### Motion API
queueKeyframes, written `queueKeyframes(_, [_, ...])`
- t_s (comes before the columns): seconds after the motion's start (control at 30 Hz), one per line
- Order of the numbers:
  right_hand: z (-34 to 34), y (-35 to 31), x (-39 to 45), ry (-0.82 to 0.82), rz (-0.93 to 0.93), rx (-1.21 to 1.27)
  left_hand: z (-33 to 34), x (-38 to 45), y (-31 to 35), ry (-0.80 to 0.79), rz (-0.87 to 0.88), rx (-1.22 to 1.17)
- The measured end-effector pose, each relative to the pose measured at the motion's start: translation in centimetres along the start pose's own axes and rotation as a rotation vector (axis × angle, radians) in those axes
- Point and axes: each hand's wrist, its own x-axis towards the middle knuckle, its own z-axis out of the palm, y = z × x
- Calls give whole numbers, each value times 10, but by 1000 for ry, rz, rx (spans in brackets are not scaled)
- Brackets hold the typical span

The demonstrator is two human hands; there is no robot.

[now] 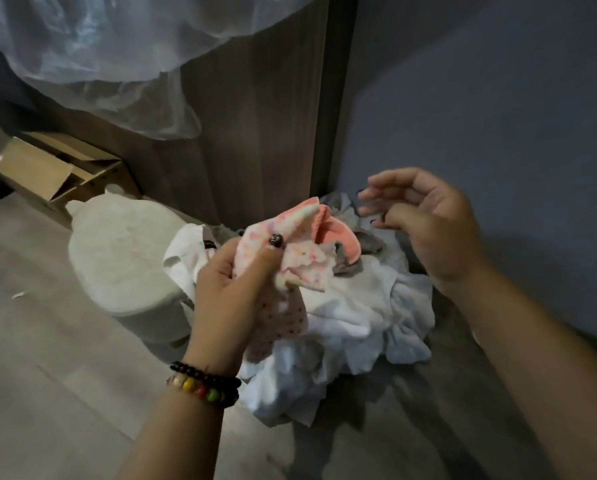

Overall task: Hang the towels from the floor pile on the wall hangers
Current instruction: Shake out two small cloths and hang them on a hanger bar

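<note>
Bunched in the curled fingers of the left hand point(233, 292), a pink-and-white speckled cloth towel point(298, 261) is held just above the crumpled pile of white and pale blue towels point(352, 327) on the grey floor point(47, 341). Right of the pile, the right hand point(425, 223) is raised, fingers loosely apart and holding nothing. Left of the pile, a round off-white lidded bin point(123, 251) is touched by its edge. Behind it a wood-grain panel point(255, 116) and a blue-grey wall point(497, 98) meet.
</note>
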Motion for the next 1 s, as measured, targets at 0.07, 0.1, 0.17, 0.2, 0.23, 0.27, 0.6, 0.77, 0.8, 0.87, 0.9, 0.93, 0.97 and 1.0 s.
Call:
queueKeyframes(0.07, [19, 42, 13, 198, -59, -353, -8, 8, 1, 128, -60, -97])
queueKeyframes(0.1, [29, 67, 17, 140, -24, -624, -14, 13, -2, 139, -120, -158])
queueKeyframes(0.17, [38, 119, 22, -100, 157, -1028, -25, 19, -13, 122, -276, -328])
queueKeyframes(0.2, [39, 137, 25, -140, 193, -1126, -29, 20, -17, 124, -361, -457])
queueKeyframes(0.23, [39, 148, 28, -132, 179, -1175, -31, 20, -21, 131, -435, -561])
queueKeyframes(0.27, [39, 153, 32, -81, 119, -1182, -32, 19, -25, 139, -484, -589])
queueKeyframes(0.6, [17, 43, 15, 408, -171, -290, 8, 26, -30, 210, 76, 214])
queueKeyframes(0.77, [-3, -8, -9, 202, -124, -101, 58, 25, -39, -214, 461, 482])
queueKeyframes(0.8, [-7, -12, -13, 168, -113, -82, 67, 26, -42, -214, 462, 459])
queueKeyframes(0.87, [-16, -13, -18, 167, -83, -72, 83, 25, -41, -184, 374, 330])
queueKeyframes(0.9, [-22, -9, -18, 197, -51, -48, 87, 26, -43, -139, 304, 259])
queueKeyframes(0.93, [-29, -1, -17, 241, -1, -6, 90, 28, -43, -67, 226, 186])
queueKeyframes(0.97, [-37, 8, -16, 296, 60, 27, 89, 31, -44, 23, 143, 131])
queueKeyframes(1.0, [-44, 22, -14, 358, 119, 31, 85, 35, -46, 104, 62, 94])
